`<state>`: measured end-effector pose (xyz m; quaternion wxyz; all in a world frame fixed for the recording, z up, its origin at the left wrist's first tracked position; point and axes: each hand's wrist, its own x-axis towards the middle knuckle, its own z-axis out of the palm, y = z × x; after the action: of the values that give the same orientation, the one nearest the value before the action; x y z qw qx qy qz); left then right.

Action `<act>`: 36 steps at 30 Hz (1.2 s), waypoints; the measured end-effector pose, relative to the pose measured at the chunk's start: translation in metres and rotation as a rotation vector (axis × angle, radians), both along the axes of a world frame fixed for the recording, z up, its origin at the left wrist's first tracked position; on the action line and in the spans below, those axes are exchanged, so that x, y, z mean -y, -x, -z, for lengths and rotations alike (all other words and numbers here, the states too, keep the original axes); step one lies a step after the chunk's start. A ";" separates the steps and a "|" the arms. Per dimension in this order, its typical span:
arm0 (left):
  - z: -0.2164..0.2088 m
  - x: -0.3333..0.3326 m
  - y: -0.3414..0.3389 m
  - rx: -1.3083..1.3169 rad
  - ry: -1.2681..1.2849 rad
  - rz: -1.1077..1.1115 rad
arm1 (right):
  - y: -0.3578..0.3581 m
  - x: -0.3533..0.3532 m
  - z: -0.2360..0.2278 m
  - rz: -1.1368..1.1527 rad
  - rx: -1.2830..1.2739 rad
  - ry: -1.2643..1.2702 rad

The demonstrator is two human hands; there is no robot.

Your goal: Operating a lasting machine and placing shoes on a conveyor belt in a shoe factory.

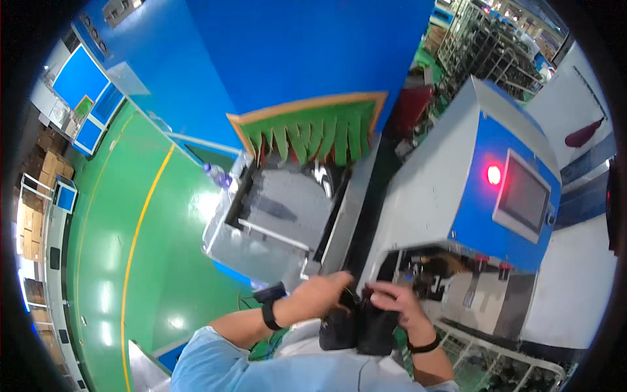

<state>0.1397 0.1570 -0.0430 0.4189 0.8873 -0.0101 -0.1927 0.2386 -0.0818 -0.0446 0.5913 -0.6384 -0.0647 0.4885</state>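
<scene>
Close to my body, two black shoes stand side by side, a left one [337,332] and a right one [377,332]. My left hand [319,295] is closed at the top of the left shoe, its thumb and fingers bent over the opening. On the upper part of the right shoe lies my right hand [397,302], fingers curled against it. The fingertips of both hands are partly hidden. Ahead of my hands, a conveyor [277,225] runs out from under a green strip curtain [313,137], with a black-and-white shoe [322,179] near the curtain.
A machine [457,176] with a dark screen [524,196] and a lit red lamp [494,174] stands at the right. Left of the conveyor is a green floor [108,248] with yellow lines. A bottle [217,175] stands beside the conveyor. Wire racks [486,55] are at the far right.
</scene>
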 end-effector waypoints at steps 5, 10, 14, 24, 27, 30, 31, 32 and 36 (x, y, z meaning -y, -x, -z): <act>-0.028 0.018 0.032 -0.036 0.358 -0.265 | 0.019 0.045 0.020 0.299 0.150 -0.166; -0.043 0.068 0.039 -0.163 0.372 -0.314 | 0.035 0.073 -0.005 0.294 0.046 -0.104; -0.057 0.118 0.052 -0.301 0.294 -0.376 | 0.050 0.109 -0.006 0.151 0.161 0.009; -0.046 0.212 0.116 -0.261 0.221 -0.630 | 0.088 0.147 -0.013 -0.022 0.259 -0.009; -0.036 0.239 0.137 -0.236 0.410 -0.871 | 0.102 0.148 -0.012 -0.042 0.247 -0.017; -0.010 0.252 0.144 0.412 0.591 -1.189 | 0.110 0.140 0.006 -0.028 0.263 -0.031; -0.003 0.245 0.153 0.576 0.500 -1.121 | 0.113 0.136 0.012 -0.016 0.232 0.004; -0.005 0.236 0.165 0.735 0.397 -1.056 | 0.118 0.129 0.014 -0.011 0.199 0.038; -0.044 0.184 0.199 0.219 0.189 -0.414 | 0.146 0.080 0.007 -0.148 0.266 0.053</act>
<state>-0.0592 -0.0269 0.0005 0.5271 0.8429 0.1084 -0.0037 0.0921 -0.1615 -0.0520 0.5230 -0.7063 -0.1763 0.4433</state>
